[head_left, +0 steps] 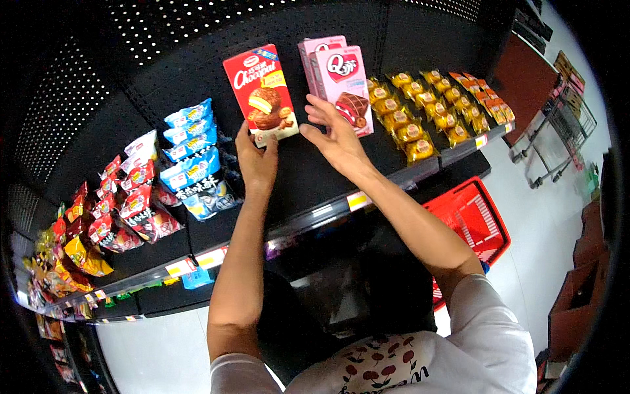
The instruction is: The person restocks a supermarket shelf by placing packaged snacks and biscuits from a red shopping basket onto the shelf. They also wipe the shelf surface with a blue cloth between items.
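My left hand [257, 159] grips a red snack-cake box [257, 88] by its lower left corner, fingers along the side and thumb at the bottom front. The box is upright, tilted slightly to the left, with round chocolate cakes pictured on it. My right hand [339, 141] is open, its fingers apart, between the red box and a pink snack-cake box [339, 69]. Its fingers overlap the pink box's lower left in view; I cannot tell whether they touch it. Another pink box [308, 49] stands partly hidden behind the first.
On the black shelf [295, 180] stand blue snack bags [190, 164] and red snack bags [134, 203] at left. Rows of gold-wrapped cakes [400, 121] and orange packets [489, 98] sit at right. A red shopping basket [495, 217] is below, and a metal cart [567, 125] stands on the floor.
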The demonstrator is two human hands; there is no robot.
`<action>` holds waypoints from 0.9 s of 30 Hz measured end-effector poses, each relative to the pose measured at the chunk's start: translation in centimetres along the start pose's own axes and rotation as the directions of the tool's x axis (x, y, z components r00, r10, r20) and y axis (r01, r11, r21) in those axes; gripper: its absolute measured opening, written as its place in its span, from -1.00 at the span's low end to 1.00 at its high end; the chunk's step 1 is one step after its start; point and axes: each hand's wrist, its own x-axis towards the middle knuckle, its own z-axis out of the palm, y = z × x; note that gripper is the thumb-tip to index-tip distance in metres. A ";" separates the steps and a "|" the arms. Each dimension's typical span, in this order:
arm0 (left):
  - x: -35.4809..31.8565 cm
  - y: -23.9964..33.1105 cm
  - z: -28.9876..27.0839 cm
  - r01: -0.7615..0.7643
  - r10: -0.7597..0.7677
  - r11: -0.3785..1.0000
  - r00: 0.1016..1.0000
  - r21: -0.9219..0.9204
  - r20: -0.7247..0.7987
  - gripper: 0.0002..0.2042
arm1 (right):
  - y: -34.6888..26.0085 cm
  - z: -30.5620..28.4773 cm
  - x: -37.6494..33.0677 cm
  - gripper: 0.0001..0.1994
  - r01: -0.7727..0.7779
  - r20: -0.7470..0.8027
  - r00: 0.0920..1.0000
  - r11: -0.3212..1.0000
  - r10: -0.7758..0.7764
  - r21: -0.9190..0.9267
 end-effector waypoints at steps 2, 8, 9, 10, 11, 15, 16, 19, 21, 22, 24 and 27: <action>0.7 -0.3 0.4 0.041 -0.041 0.999 0.999 0.030 -0.010 -0.29 | 1.0 1.4 3.1 -0.25 -0.075 -0.039 0.997 0.996 0.073 -0.048; 2.1 -0.4 1.2 0.150 -0.149 0.988 0.989 -0.023 0.018 -0.19 | 7.7 3.3 8.2 -0.10 -0.111 -0.104 0.989 0.991 0.102 -0.081; 2.3 -1.1 1.1 0.131 -0.130 0.989 0.991 -0.073 0.016 -0.19 | 7.5 3.7 8.4 -0.10 -0.109 -0.083 0.991 0.992 0.104 -0.059; 2.5 -1.8 1.0 0.112 -0.111 0.986 0.994 -0.123 0.014 -0.19 | 7.3 4.0 8.5 -0.11 -0.124 -0.054 0.991 0.992 0.124 -0.004; 2.8 -2.5 0.8 0.093 -0.092 0.981 0.996 -0.173 0.012 -0.18 | 7.2 4.3 8.6 -0.11 -0.141 -0.023 0.990 0.989 0.142 0.049; 2.8 -2.9 1.7 0.091 -0.091 0.985 0.996 -0.146 0.004 -0.19 | 8.3 3.7 8.5 -0.15 -0.084 -0.067 0.995 0.990 0.077 -0.111; 2.7 -3.1 1.6 0.055 -0.056 0.997 0.998 -0.059 -0.016 -0.19 | 8.2 3.6 8.3 -0.15 -0.075 -0.077 0.995 0.987 0.065 -0.142; 1.8 -3.1 0.9 -0.025 0.032 0.982 0.999 0.189 -0.035 -0.18 | 6.4 3.4 7.1 -0.15 -0.057 -0.062 0.997 0.975 0.045 -0.214; 1.5 -2.5 0.1 -0.064 0.067 0.946 0.998 0.317 0.000 -0.17 | 4.8 2.7 6.3 -0.13 0.008 -0.038 0.999 0.937 -0.023 -0.349; 1.3 -2.1 -0.2 -0.067 0.070 0.956 0.998 0.286 -0.001 -0.15 | 4.3 2.4 6.0 -0.11 0.018 -0.041 0.999 0.952 -0.032 -0.306; 1.1 -0.8 -0.6 0.011 -0.024 0.976 0.998 0.218 0.056 -0.12 | 5.6 0.9 6.3 -0.13 0.079 0.050 0.996 0.979 -0.071 -0.186; 0.9 -1.6 -0.7 -0.010 -0.002 0.989 0.996 0.145 0.084 -0.15 | 6.0 0.2 5.8 -0.18 0.131 0.140 0.981 0.991 -0.134 0.030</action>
